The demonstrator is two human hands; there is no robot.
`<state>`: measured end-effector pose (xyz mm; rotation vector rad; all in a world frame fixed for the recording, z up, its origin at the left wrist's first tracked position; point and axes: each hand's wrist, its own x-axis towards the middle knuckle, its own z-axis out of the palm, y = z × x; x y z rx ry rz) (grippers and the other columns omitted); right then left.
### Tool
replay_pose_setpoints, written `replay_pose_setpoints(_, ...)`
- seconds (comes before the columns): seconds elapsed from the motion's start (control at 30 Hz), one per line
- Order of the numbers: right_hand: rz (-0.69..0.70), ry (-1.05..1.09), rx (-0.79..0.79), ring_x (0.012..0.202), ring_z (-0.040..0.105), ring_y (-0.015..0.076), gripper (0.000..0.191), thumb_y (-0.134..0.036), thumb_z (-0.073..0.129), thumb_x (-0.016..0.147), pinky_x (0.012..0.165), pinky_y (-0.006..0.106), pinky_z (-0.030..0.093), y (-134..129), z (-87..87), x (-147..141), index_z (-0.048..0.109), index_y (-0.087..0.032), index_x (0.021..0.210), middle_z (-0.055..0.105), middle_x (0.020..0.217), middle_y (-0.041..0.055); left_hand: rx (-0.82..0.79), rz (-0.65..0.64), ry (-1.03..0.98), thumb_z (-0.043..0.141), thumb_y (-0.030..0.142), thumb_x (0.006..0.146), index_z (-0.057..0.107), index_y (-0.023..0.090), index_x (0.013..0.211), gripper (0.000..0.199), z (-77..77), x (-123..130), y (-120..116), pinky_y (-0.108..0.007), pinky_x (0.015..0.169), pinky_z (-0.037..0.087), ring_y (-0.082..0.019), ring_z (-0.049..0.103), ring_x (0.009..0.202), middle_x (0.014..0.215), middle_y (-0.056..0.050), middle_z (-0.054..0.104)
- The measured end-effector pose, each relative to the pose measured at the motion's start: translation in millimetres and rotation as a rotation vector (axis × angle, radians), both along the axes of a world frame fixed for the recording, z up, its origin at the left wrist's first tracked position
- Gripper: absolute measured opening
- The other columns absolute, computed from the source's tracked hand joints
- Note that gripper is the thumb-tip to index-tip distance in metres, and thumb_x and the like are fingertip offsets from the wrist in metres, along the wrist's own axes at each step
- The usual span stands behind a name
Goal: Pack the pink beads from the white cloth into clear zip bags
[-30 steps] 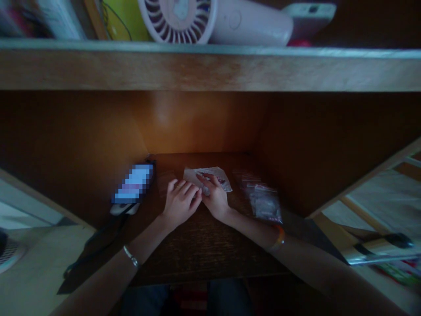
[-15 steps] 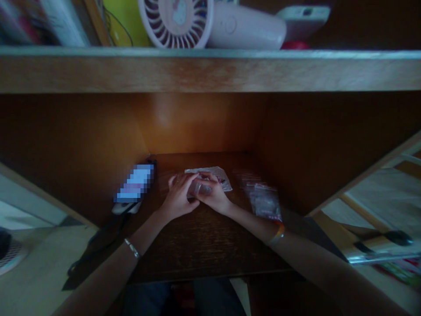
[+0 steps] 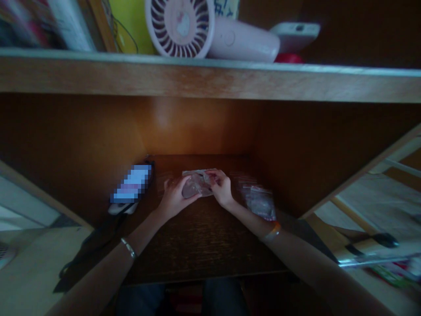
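A small clear plastic bag [image 3: 192, 188] lies between my two hands over the dark wooden desk. My left hand [image 3: 176, 196] curves round the bag's left side, with the thumb along its near edge and the fingers at its far edge. At the bag's right end, my right hand [image 3: 221, 186] has its fingers bent and drawn together. What sits in those fingertips is too small and dim to make out. Right of my right hand, several zip bags [image 3: 259, 202] lie overlapped in a row, the nearest with small pinkish bits at its bottom edge.
A phone [image 3: 133, 184] with a blurred-out screen rests at the left on a pale object, a dark cable by it. The shelf edge [image 3: 210, 83] crosses above, bearing a pink hand fan [image 3: 243, 39] and a pale device [image 3: 296, 37]. Wooden walls enclose the desk on both sides.
My hands have moved apart from a close huddle, my right hand shifting right. More of the clear bag between them now shows. The camera view has tilted slightly.
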<state>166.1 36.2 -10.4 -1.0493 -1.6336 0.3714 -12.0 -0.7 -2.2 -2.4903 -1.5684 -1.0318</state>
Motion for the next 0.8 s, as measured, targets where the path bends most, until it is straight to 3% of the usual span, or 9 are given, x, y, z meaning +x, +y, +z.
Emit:
replay_pose_setpoints(0.17, -0.17, -0.624, -0.132, 0.112, 0.047, 0.0266, 0.02, -0.022, 0.056, 0.082, 0.089, 0.043, 0.038, -3.5, 0.6, 1.9, 0.07, -0.025, 0.097, 0.059, 0.117, 0.0088, -0.039, 0.076, 0.041, 0.065, 0.046, 0.074, 0.049, 0.022, 0.113, 0.05, -1.9, 1.0, 1.5, -0.044, 0.088, 0.035, -0.027, 0.057, 0.1, 0.106, -0.008, 0.064)
replay_pose_setpoints(0.27, -0.169, -0.778, -0.144, 0.119, 0.041, 0.0278, 0.017, -0.026, 0.055, 0.084, 0.09, 0.044, 0.035, -7.9, 2.1, 0.1, 0.072, -0.026, 0.089, 0.054, 0.127, 0.008, -0.05, 0.104, 0.067, 0.065, 0.048, 0.074, 0.051, 0.021, 0.11, 0.047, -4.0, 1.0, 2.7, -0.046, 0.087, 0.036, -0.028, 0.056, 0.101, 0.105, -0.007, 0.063)
replay_pose_setpoints(0.37, -0.187, -0.708, -0.127, 0.118, 0.043, 0.0267, 0.015, -0.023, 0.058, 0.082, 0.09, 0.043, 0.035, -7.0, 2.3, -0.1, 0.073, -0.027, 0.082, 0.057, 0.124, 0.0045, -0.052, 0.101, 0.054, 0.065, 0.047, 0.073, 0.052, 0.022, 0.109, 0.046, -5.2, 0.9, 3.4, -0.046, 0.087, 0.037, -0.028, 0.057, 0.1, 0.105, -0.007, 0.063)
replay_pose_setpoints(0.5, -0.225, -0.379, -0.082, 0.102, 0.053, 0.022, 0.009, -0.023, 0.064, 0.078, 0.087, 0.038, 0.04, -2.0, 1.7, 1.5, 0.071, -0.025, 0.081, 0.063, 0.108, 0.0038, -0.052, 0.082, 0.036, 0.066, 0.045, 0.073, 0.05, 0.023, 0.111, 0.047, -4.9, 1.4, 2.5, -0.046, 0.087, 0.037, -0.028, 0.057, 0.1, 0.106, -0.008, 0.064)
replay_pose_setpoints(0.63, -0.072, -0.199, 0.055, 0.099, 0.055, 0.0193, 0.006, -0.02, 0.067, 0.073, 0.089, 0.034, 0.042, -2.7, 1.6, 0.8, 0.07, -0.021, 0.078, 0.061, 0.102, 0.006, -0.033, 0.073, 0.017, 0.067, 0.042, 0.073, 0.05, 0.023, 0.111, 0.046, -5.1, 1.7, 1.2, -0.046, 0.088, 0.037, -0.028, 0.057, 0.101, 0.107, -0.007, 0.064)
replay_pose_setpoints(0.8, 0.146, -0.208, 0.083, 0.109, 0.053, 0.0199, 0.012, -0.027, 0.063, 0.078, 0.094, 0.037, 0.041, -7.4, -1.4, -2.1, 0.071, -0.022, 0.085, 0.059, 0.115, 0.0066, -0.008, 0.04, -0.001, 0.069, 0.041, 0.072, 0.049, 0.023, 0.113, 0.049, -6.3, 1.3, 1.6, -0.046, 0.091, 0.035, -0.028, 0.055, 0.106, 0.114, -0.008, 0.062)
